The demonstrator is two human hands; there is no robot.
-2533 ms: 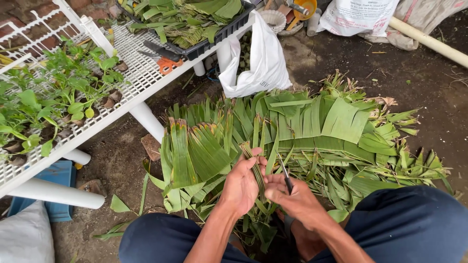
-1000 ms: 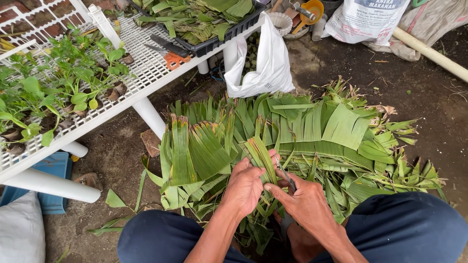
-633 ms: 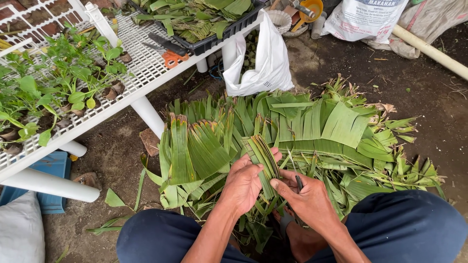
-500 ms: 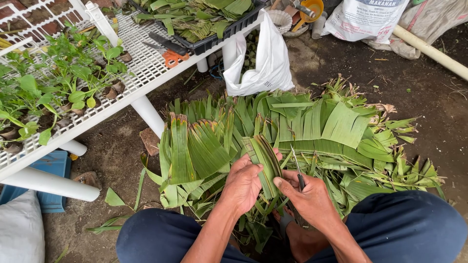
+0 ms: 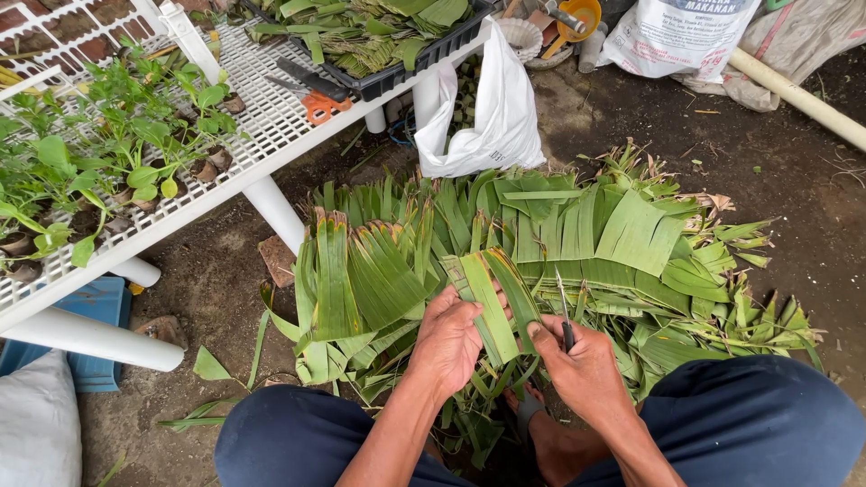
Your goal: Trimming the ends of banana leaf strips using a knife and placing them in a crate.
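Step in hand, by judgement: trimming 1 folded leaf strip (image 5: 492,307) at lower centre of the frame, above the leaf pile (image 5: 577,234). Left hand (image 5: 448,338) clenched over the strip's lower end, fingers wrapped, pressing it flat. Right hand (image 5: 585,368) closed around a thin blade (image 5: 561,302), tip pointing up, just beside the strip. Next move likely calls for a steady hold and blade kept clear of the left fingers. White rack (image 5: 271,117) at upper left.

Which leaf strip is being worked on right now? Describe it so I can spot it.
On the big leaf pile on the ground, find the left hand. The folded green strip under its fingers stands up above the flat leaves, beside the right hand and its thin blade.
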